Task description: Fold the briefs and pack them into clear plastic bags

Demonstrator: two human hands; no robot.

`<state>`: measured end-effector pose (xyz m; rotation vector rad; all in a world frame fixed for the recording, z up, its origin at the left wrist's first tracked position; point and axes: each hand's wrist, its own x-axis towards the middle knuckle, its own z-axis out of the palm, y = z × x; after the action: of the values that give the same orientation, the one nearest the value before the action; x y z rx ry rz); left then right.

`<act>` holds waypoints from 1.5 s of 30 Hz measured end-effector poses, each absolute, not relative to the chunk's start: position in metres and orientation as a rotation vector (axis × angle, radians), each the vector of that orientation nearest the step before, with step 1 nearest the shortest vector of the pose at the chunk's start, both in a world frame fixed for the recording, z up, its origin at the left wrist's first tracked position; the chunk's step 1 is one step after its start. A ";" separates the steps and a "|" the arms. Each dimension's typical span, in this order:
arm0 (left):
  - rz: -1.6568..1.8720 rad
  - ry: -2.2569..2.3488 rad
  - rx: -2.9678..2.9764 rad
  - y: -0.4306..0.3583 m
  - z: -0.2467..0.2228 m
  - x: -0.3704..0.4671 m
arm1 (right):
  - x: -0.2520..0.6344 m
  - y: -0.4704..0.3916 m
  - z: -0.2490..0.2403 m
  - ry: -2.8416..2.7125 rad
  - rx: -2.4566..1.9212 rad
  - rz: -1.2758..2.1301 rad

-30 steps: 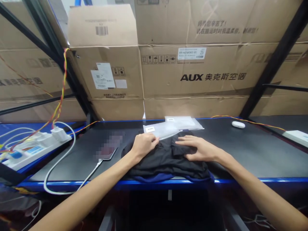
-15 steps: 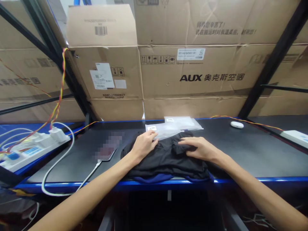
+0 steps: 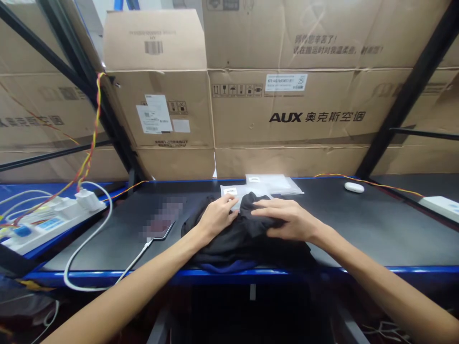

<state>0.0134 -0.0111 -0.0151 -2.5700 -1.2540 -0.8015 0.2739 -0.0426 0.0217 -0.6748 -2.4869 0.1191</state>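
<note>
With the right hand (image 3: 292, 220) I'm gripping a fold of the cloth (image 3: 251, 248) under both hands, can't tell remotely whether the left hand (image 3: 217, 216), at the nearer bag (image 3: 245, 191), grips, and judge this gathering needs a steady pinch.

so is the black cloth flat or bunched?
Bunched, at least on top: the cloth stands up in a crumpled lump at the right hand. Underneath is hidden, so cannot tell there.
</note>
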 end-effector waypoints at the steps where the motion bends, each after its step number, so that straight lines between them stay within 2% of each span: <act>1: -0.810 -1.243 -2.582 -0.011 -0.015 0.013 | 0.270 -0.039 0.022 -2.509 -0.695 0.162; 7: -0.880 -1.197 -2.599 -0.007 -0.020 0.011 | 0.264 -0.017 0.011 -2.616 -0.734 0.380; 18: -0.848 -1.077 -2.703 -0.008 -0.015 0.002 | 0.271 -0.014 0.007 -2.701 -0.862 0.577; 24: -0.688 -1.001 -2.695 -0.005 -0.014 -0.004 | 0.265 -0.012 0.004 -2.650 -0.865 0.489; 29: -0.706 -0.939 -2.706 -0.003 -0.015 -0.005 | 0.251 -0.009 0.003 -2.532 -0.895 0.385; 37: -0.814 -0.895 -2.736 -0.003 -0.018 -0.006 | 0.224 -0.003 0.000 -2.478 -1.306 0.166; 45: -0.859 -0.997 -2.711 -0.002 -0.017 -0.007 | 0.249 -0.008 0.002 -2.565 -1.114 0.375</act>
<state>-0.0068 -0.0022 -0.0166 -2.7106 -0.9969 -0.8591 0.2489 -0.0082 0.0023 -1.1141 -2.5654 0.3754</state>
